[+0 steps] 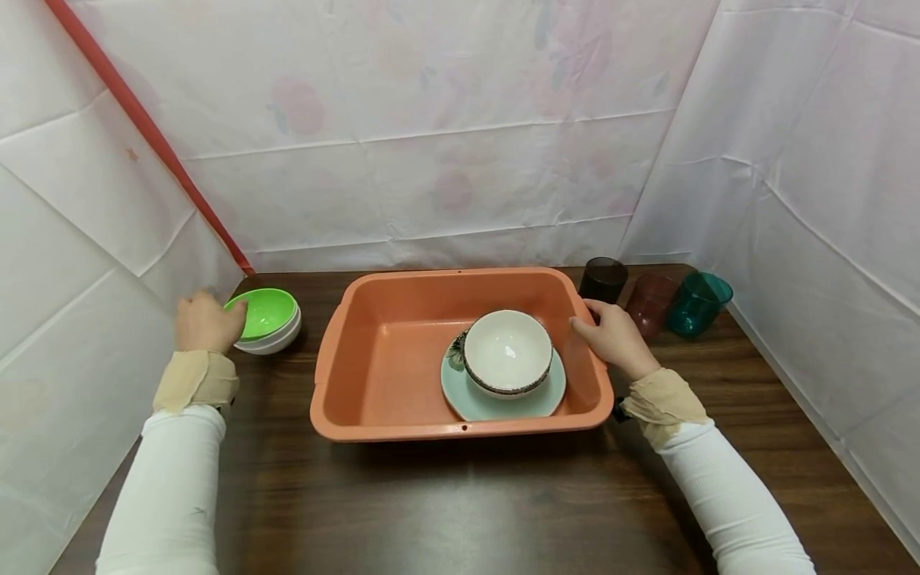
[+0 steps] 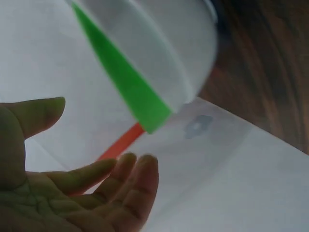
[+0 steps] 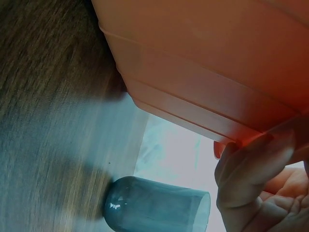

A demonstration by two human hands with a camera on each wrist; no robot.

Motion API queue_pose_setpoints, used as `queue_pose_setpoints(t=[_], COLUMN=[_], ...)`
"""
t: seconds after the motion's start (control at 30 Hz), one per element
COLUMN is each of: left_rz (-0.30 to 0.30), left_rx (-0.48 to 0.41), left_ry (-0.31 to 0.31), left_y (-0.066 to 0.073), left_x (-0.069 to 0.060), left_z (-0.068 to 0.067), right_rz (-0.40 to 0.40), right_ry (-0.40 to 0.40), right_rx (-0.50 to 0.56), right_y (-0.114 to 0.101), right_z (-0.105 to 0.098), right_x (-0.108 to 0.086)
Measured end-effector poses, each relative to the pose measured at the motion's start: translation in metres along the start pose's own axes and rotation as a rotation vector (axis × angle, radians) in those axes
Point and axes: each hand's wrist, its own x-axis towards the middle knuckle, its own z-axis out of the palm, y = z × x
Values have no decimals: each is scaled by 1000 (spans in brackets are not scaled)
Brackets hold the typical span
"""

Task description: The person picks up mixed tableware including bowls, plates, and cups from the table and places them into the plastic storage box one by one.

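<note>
Green bowl (image 1: 269, 313): on the table L of the orange basin (image 1: 402, 433), level w/ its far half, nested in the top of a white bowl stack (image 1: 271, 343). L hand (image 1: 207, 321) is on the stack's far side from the basin, thumb & fingers spread apart, fingers slightly bent, nothing held; wrist view shows a gap btwn hand & bowl. R hand (image 1: 618, 337) grips the basin's R rim, thumb on top, fingers curled under.

In the basin's R half: pale green plate (image 1: 460, 403) w/ dark leaf motif, & on it a white bowl (image 1: 507, 351) w/ dark-patterned edge. Just off the basin's far R corner: black cup (image 1: 604, 279), then dk red cup (image 1: 650, 299), then teal cup (image 1: 697, 305) farthest out. Dk wood table (image 1: 460, 511) under the basin; white sheeting (image 1: 402, 184) behind it, w/ faint pink prints; red strip (image 1: 151, 136) slants down that sheeting, beyond the basin's far L.
</note>
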Motion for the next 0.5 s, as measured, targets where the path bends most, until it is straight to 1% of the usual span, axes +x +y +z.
queue_pose_setpoints(t=[0.07,0.17,0.27,0.5], left_rz=[9,1,-25,-48], left_rx=[22,41,55,61], left_ry=[-25,-77,-110,-73], left_y=[-5,-12,-18,-27], left_x=[2,4,5,10], left_z=[1,3,4,10], right_rz=[1,3,9,10], right_ry=[1,1,-3,1], right_rx=[2,2,3,-2], right_y=[0,0,0,0], right_z=[0,0,0,0], right_x=[0,0,0,0])
